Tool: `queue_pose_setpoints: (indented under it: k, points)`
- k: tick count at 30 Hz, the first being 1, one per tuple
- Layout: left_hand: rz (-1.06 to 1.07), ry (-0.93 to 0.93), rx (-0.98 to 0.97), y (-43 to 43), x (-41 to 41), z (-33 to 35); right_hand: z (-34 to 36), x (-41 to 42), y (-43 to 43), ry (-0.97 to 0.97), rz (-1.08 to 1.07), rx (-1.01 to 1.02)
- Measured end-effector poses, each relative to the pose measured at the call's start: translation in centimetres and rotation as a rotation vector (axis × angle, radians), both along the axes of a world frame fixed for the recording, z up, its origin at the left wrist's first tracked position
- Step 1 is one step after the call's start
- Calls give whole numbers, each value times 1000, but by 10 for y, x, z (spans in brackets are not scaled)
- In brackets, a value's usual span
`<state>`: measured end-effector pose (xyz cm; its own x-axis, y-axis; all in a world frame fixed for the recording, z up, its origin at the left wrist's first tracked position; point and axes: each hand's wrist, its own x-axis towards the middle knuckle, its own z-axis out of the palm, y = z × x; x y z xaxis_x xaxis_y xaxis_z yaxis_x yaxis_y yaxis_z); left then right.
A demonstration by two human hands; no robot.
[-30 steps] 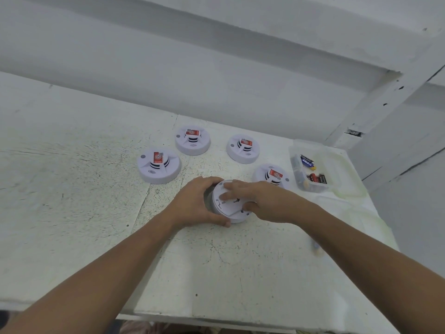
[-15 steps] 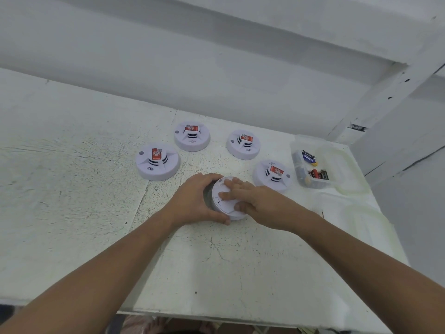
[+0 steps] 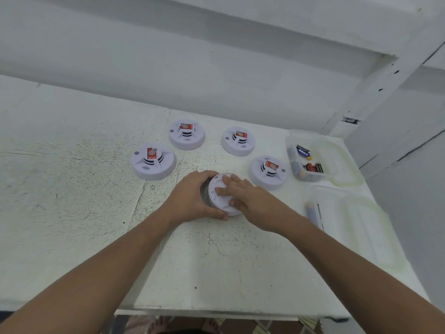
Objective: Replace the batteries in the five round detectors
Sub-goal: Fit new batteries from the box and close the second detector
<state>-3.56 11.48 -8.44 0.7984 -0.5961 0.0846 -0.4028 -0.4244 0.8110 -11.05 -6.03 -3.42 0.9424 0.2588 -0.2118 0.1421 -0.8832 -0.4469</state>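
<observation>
Four detectors (image 3: 153, 161) carry unreadable red labels (image 3: 151, 153); left hand (image 3: 190, 198) fingers clamp fifth detector (image 3: 218, 202), right hand (image 3: 252, 203) fingers flat.

My left hand (image 3: 192, 200) wraps the near detector (image 3: 216, 200) and my right hand (image 3: 248, 201) lies across its face, so most of it is covered and I can't make out the markings there. Both forearms run off the bottom edge. The print on the red stickers (image 3: 153, 153) and on the batteries (image 3: 311, 167) in the clear box (image 3: 292, 141) is too small to read. I can't identify the blurred stick-like thing (image 3: 311, 210) beside my right forearm.
</observation>
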Motion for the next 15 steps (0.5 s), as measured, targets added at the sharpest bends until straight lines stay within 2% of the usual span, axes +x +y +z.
queue_pose_setpoints:
  k: [7,11,15]
  points:
    - [16,36,-27,0,-2,-1,-6,-6,7,-45,-66,26]
    - [27,65,-51,1,-5,1,-12,-10,7,-62,-98,108]
    - [42,97,-86,2,-8,3,-24,-20,7,-183,-305,282]
